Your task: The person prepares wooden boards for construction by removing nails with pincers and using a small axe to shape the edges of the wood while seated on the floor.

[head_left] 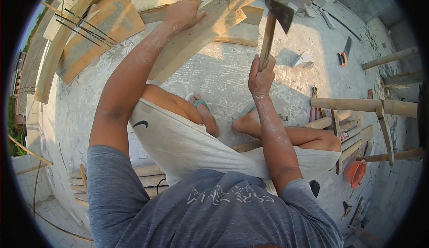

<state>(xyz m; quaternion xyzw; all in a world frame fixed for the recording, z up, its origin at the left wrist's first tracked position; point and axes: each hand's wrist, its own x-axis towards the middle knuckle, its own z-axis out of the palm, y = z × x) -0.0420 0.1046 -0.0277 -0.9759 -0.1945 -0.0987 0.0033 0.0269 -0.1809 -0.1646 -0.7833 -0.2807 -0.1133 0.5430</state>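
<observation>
Squatting on a concrete slab, I steady a long wooden plank with my left hand, its grip clamped over the plank's upper edge. My right hand, just right of the plank, has its grip wrapped tight around the wooden handle of a hatchet, the steel head raised beside the plank's far end. No fresh cut shows on the plank where I can see it, so by my reckoning the chopping is barely begun. More boards lie stacked left of the plank; bamboo poles rest well off to its right.
</observation>
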